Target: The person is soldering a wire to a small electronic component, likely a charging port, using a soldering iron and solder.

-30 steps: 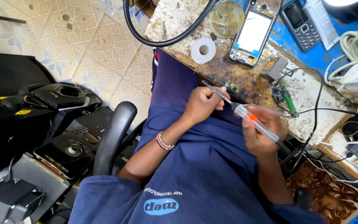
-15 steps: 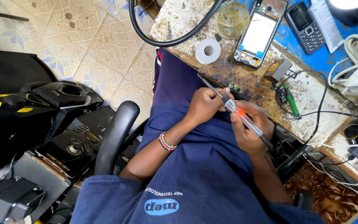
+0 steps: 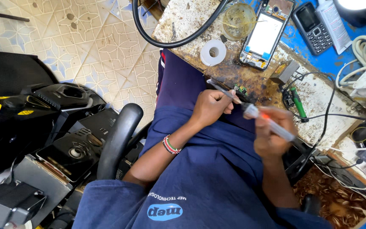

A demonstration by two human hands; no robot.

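My left hand (image 3: 210, 106) pinches tweezers (image 3: 223, 90) whose tip rests by the small circuit board (image 3: 242, 90) at the table (image 3: 183, 25) edge. My right hand (image 3: 272, 135), blurred, is closed around a clear syringe (image 3: 267, 121) aimed there. At twelve o'clock lies the opened phone (image 3: 265, 36), not yet reassembled; tape roll (image 3: 213, 52) at eleven.

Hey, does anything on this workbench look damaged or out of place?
Yes. The smartphone lies opened up, its insides showing at both ends, and the bench top around it is stained and crusted, its surface worn.
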